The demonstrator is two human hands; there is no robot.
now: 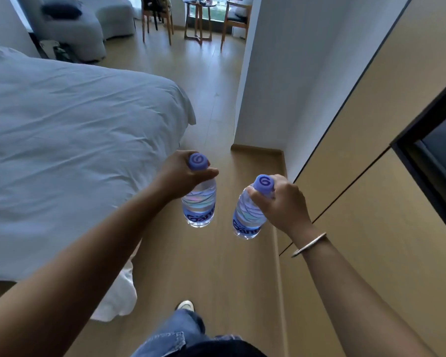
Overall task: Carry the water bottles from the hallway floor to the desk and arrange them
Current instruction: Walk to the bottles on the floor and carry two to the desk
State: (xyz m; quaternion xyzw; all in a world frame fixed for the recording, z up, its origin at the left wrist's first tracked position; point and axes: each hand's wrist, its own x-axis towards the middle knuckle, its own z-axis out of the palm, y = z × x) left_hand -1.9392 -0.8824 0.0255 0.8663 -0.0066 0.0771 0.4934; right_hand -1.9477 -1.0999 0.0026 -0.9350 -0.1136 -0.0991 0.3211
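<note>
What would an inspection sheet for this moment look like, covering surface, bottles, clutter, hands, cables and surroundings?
Surface: wooden floor; no desk identifiable.
Job's things: left bottle and right bottle, both capped, carried by the neck.
Clutter: white cloth on floor by the bed.
Grippers: left hand grips left bottle; right hand grips right bottle.
Cables: nothing seen.
Surroundings: bed left, cabinets right, chairs and small table ahead.

I am in a bedroom, much like a hotel room or small flat: a bed point(70, 140) with white linen lies to my left, wooden floor point(211, 81) runs ahead to a grey sofa point(88, 24), wooden chairs point(156, 19) and a small table point(198, 19) by a window, and tan cupboard panels point(371, 155) line my right.
</note>
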